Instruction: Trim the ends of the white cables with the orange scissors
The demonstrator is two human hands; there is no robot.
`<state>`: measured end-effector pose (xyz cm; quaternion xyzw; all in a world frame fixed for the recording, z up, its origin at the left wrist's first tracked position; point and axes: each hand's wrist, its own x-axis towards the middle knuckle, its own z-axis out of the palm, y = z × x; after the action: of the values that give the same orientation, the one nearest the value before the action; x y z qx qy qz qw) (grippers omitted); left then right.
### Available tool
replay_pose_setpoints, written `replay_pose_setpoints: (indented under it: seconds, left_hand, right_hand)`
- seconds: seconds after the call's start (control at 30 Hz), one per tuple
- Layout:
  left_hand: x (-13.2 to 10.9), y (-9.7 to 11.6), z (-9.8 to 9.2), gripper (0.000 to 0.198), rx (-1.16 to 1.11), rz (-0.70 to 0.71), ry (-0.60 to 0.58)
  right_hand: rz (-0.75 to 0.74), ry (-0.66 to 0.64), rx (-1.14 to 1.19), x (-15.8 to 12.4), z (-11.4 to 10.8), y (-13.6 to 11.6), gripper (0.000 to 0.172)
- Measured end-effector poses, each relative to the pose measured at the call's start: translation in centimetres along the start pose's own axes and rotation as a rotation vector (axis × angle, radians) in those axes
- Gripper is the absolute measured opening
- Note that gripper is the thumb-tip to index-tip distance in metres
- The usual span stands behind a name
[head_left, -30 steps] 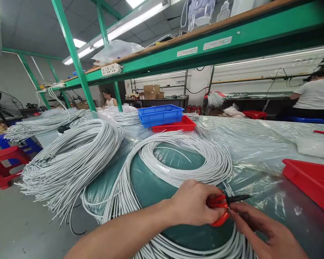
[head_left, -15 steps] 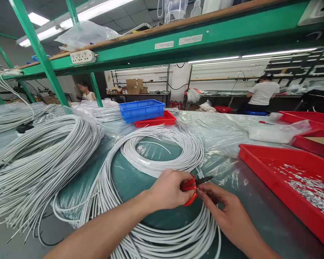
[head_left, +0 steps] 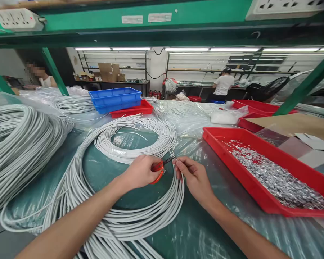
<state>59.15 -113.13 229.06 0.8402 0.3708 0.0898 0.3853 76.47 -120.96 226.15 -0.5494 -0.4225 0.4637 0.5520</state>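
My left hand (head_left: 139,172) is closed round the red handles of a small pair of pliers (head_left: 160,168) whose dark jaws point right. My right hand (head_left: 192,176) sits just right of the jaws, thumb and forefinger pinched together at the tip; what they pinch is too small to make out. Both hands rest over a big coil of grey-white cable (head_left: 135,144) lying on the green table under clear plastic sheet.
A red tray (head_left: 248,187) of small shiny metal parts lies to the right. Blue and red trays (head_left: 116,99) stand at the back, a thick cable bundle (head_left: 18,144) at left. Cardboard (head_left: 297,124) lies far right. Other people work in the background.
The view has swung right and down, bringing the whole red tray of metal parts into sight. Both hands stay together over the coil, the left still on the pliers.
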Motion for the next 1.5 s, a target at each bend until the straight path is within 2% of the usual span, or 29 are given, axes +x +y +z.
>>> replay_pose_setpoints:
  seconds: [0.3, 0.73, 1.07, 1.27, 1.4, 1.5]
  left_hand:
    - [-0.2, -0.3, 0.0, 0.021, 0.028, -0.017, -0.115]
    - [-0.2, 0.3, -0.7, 0.022, -0.009, -0.01, -0.161]
    - [-0.4, 0.6, -0.9, 0.018, -0.119, -0.039, -0.181]
    - [-0.7, 1.5, -1.6, 0.016, -0.211, -0.044, -0.236]
    - [-0.8, 1.6, -1.7, 0.015, -0.229, -0.07, -0.24]
    - [-0.8, 1.5, -1.5, 0.015, -0.292, -0.1, -0.284]
  right_hand:
    - [-0.025, -0.03, 0.018, -0.2, 0.1, -0.1, 0.03]
    - [-0.086, -0.091, -0.089, -0.3, -0.5, 0.1, 0.025]
    - [0.005, -0.15, 0.002, 0.1, -0.9, -0.4, 0.032]
    - [-0.153, -0.073, -0.147, -0.3, -0.9, -0.7, 0.025]
    - [-0.248, -0.009, -0.257, -0.6, -0.7, -0.9, 0.02]
    - [-0.302, 0.033, -0.311, -0.8, -0.6, -0.9, 0.019]
